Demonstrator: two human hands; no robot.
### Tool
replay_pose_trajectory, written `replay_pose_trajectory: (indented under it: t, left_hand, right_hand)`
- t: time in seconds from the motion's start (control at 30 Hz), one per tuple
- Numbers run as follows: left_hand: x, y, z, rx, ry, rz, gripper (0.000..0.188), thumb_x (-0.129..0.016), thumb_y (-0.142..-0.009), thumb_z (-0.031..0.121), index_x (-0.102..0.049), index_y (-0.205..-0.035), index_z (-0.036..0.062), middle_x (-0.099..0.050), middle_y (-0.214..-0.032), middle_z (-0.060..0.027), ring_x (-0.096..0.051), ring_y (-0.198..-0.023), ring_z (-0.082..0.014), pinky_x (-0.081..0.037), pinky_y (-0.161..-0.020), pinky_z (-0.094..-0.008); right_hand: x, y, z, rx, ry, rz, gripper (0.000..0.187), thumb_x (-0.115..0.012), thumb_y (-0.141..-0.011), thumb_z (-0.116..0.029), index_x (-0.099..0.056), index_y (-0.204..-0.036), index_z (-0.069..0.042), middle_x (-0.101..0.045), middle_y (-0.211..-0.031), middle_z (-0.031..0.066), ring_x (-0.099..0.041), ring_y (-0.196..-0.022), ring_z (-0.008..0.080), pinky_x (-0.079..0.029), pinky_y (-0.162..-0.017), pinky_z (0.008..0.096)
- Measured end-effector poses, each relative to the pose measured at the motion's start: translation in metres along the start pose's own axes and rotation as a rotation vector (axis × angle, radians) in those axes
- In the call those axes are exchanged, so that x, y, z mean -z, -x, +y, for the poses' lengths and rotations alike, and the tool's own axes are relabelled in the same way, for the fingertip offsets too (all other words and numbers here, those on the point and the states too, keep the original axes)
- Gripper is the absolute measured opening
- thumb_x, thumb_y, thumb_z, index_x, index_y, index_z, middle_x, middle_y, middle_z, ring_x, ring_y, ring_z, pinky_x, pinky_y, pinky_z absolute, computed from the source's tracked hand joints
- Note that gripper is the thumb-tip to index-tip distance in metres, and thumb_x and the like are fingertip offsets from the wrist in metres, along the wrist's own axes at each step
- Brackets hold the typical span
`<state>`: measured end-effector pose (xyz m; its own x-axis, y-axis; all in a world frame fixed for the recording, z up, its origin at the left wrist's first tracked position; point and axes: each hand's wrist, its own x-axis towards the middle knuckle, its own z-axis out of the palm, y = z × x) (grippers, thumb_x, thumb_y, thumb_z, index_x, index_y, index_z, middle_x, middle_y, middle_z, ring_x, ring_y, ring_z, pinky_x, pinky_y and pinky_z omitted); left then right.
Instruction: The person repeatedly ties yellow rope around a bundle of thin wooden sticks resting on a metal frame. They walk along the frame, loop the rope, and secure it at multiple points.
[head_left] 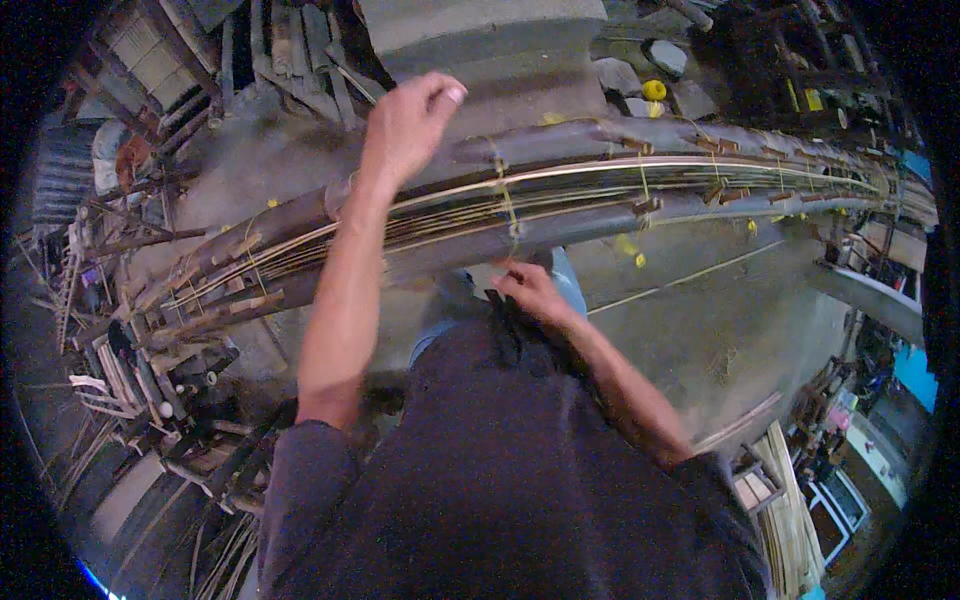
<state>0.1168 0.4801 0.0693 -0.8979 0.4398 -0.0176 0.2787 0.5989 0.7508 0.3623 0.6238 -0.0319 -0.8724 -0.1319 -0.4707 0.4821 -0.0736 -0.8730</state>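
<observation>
Two long grey-brown poles run side by side across in front of me, bowed by the lens. Between them lie many thin pale strips, which look like split bamboo. Yellow cord loops across both poles, straight ahead. My left hand is raised over the far pole, fingers curled and thumb pressed in; whatever it may pinch does not show. Close to my body, just below the near pole and that cord, my right hand is closed in a pinch. I cannot make out what lies between its fingers.
Short wooden pegs and more yellow ties sit along the poles. Stones and a yellow round object lie beyond. Stacked timber is at left, and a long thin stick lies on the floor at right.
</observation>
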Motion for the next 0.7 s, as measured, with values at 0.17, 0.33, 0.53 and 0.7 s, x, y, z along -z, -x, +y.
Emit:
replay_pose_trajectory:
  t: [0.17,0.33,0.53,0.7]
  left_hand:
    - [-0.051,0.091,-0.022,-0.146,-0.168,0.076,0.024,-0.059,-0.090,0.029,-0.069,-0.102,0.0113,-0.069,-0.096,-0.0133,-0.065,-0.091,-0.0322,-0.049,-0.080,-0.0397]
    - [-0.063,0.084,-0.002,0.049,-0.215,0.025,0.020,-0.061,-0.088,0.031,-0.071,-0.098,0.0156,-0.070,-0.091,-0.0106,-0.066,-0.084,-0.0304,-0.048,-0.084,-0.0416]
    - [-0.080,0.082,-0.001,-0.174,-0.228,0.157,0.019,-0.063,-0.086,0.031,-0.071,-0.087,0.0139,-0.069,-0.078,-0.0097,-0.065,-0.067,-0.0293,-0.051,-0.064,-0.0413]
    - [-0.073,0.083,-0.016,-0.120,-0.278,0.212,0.019,-0.061,-0.087,0.029,-0.070,-0.086,0.0119,-0.069,-0.082,-0.0078,-0.066,-0.074,-0.0248,-0.049,-0.067,-0.0380]
  right_hand:
    - [0.001,0.044,-0.281,0.366,1.288,-0.121,0.010,-0.063,-0.086,-0.013,-0.067,-0.087,-0.003,-0.057,-0.074,0.0094,-0.061,-0.077,0.0217,-0.048,-0.067,0.0365]
    - [-0.044,-0.096,-0.294,0.963,1.048,-0.311,0.021,-0.060,-0.090,-0.019,-0.067,-0.094,0.000,-0.063,-0.092,0.0175,-0.063,-0.089,0.0346,-0.050,-0.076,0.0423]
    - [0.080,-0.233,-0.152,0.040,0.571,-0.216,0.041,-0.047,-0.095,-0.042,-0.066,-0.098,-0.006,-0.063,-0.092,0.0164,-0.064,-0.081,0.0299,-0.051,-0.074,0.0419]
    - [-0.002,-0.061,-0.160,0.455,0.508,-0.199,0.029,-0.050,-0.093,-0.026,-0.059,-0.076,-0.005,-0.056,-0.068,0.0101,-0.057,-0.073,0.0236,-0.048,-0.069,0.0378]
